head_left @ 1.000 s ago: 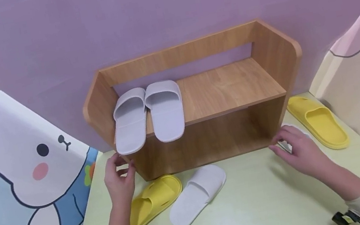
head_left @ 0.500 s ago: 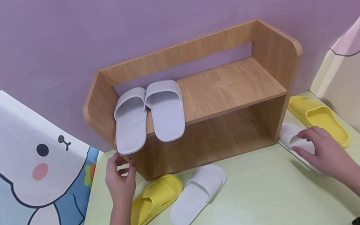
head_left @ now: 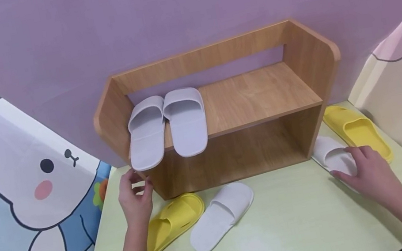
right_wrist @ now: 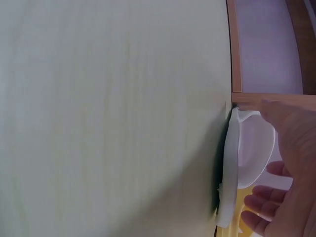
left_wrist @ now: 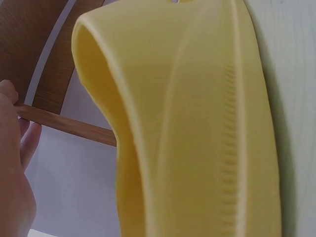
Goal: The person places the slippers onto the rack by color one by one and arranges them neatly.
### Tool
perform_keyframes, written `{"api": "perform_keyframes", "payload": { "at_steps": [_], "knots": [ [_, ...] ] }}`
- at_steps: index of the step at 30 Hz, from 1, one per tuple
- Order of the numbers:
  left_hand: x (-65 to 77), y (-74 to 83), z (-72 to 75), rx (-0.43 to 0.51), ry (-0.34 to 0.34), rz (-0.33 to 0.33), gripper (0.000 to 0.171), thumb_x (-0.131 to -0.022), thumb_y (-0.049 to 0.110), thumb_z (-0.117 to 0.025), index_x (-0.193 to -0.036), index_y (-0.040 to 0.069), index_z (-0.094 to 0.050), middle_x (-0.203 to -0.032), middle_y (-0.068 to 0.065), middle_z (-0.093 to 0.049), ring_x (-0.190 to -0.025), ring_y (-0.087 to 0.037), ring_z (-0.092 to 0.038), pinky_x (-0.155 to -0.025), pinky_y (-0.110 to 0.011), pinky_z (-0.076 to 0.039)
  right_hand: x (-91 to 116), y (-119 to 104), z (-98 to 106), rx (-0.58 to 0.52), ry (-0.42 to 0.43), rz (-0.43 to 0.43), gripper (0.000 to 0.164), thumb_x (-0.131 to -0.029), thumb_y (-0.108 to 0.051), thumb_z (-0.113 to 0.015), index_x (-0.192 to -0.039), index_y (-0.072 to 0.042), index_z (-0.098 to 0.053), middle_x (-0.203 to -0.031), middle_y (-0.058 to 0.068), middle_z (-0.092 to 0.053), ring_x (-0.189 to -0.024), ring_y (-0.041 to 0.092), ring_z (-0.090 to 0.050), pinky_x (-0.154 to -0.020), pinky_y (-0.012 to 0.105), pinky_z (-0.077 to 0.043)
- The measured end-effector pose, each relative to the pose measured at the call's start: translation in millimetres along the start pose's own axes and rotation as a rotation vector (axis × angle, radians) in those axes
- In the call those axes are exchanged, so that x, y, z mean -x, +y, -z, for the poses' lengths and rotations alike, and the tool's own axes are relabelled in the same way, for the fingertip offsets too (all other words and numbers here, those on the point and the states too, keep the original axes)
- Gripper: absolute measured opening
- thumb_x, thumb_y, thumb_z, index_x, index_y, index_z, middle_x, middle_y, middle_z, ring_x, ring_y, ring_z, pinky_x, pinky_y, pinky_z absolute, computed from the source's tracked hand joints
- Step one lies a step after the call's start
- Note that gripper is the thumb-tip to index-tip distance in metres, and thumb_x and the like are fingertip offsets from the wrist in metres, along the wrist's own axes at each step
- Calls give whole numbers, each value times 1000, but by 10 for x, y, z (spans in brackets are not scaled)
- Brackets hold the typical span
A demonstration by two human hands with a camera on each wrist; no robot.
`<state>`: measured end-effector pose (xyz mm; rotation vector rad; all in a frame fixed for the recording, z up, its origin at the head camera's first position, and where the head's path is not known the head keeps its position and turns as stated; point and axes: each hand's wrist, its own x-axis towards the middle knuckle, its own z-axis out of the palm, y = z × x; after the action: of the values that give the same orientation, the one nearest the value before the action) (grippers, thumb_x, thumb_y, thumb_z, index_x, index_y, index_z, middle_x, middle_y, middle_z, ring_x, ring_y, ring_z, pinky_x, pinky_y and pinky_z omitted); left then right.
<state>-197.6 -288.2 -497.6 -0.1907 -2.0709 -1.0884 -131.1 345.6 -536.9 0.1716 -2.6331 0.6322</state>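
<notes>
My left hand (head_left: 135, 202) grips the lower left side panel of a small wooden shoe rack (head_left: 260, 92); in the left wrist view its fingers lie around the panel's edge. At the right, my right hand (head_left: 375, 173) hovers over a white slipper (head_left: 326, 150) beside the rack's right side. In the right wrist view that hand's fingers are loosely bent and spread, apparently apart from the slipper. Two pale slippers, one at the far left (head_left: 146, 150) and one beside it (head_left: 190, 138), stand on the upper shelf with toes toward the wall.
On the pale green tabletop (head_left: 283, 227), a yellow slipper (head_left: 184, 211) and a white slipper (head_left: 234, 200) lie before the rack. Another yellow slipper (head_left: 364, 137) lies at the right, by the side wall. A purple wall (head_left: 185, 11) stands behind the rack.
My right hand has left the rack's lower right corner and moved right, over the white slipper there. The left hand has kept its place on the rack.
</notes>
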Motion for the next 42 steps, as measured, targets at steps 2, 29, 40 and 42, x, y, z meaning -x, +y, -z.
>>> {"api": "perform_keyframes", "payload": {
  "at_steps": [2, 29, 40, 42],
  "knots": [
    [-1, -6, 1, -8, -2, 0, 42, -94, 0, -81, -134, 1, -66, -112, -13, -72, -96, -9, -69, -72, -25, -65, 22, 13, -7, 9, -11, -15, 79, -72, -25, -101, -130, 9, -60, -115, 40, -57, -98, 61, -58, -73, 70, -44],
    [13, -15, -22, -12, -2, -11, 40, -94, -2, -80, -132, -1, -66, -110, -15, -70, -99, -10, -67, -73, -22, -63, 107, 84, -27, 81, -180, -60, 82, -81, -38, -97, -137, 13, -64, -122, 46, -60, -103, 67, -57, -83, 74, -49],
    [9, -33, -24, 10, 11, -20, 40, -94, -3, -81, -131, -1, -67, -108, -13, -70, -98, -7, -66, -72, -19, -62, 78, 95, -54, -56, -59, -44, 73, -68, -22, -104, -125, 12, -72, -110, 48, -63, -102, 63, -57, -88, 69, -36],
    [6, -25, -24, 9, 9, -20, 41, -94, -3, -81, -132, 0, -67, -109, -13, -70, -99, -8, -66, -73, -19, -62, 68, 95, -48, -76, -18, -27, 72, -66, -17, -104, -124, 13, -72, -108, 50, -61, -101, 65, -56, -88, 71, -36]
  ]
}}
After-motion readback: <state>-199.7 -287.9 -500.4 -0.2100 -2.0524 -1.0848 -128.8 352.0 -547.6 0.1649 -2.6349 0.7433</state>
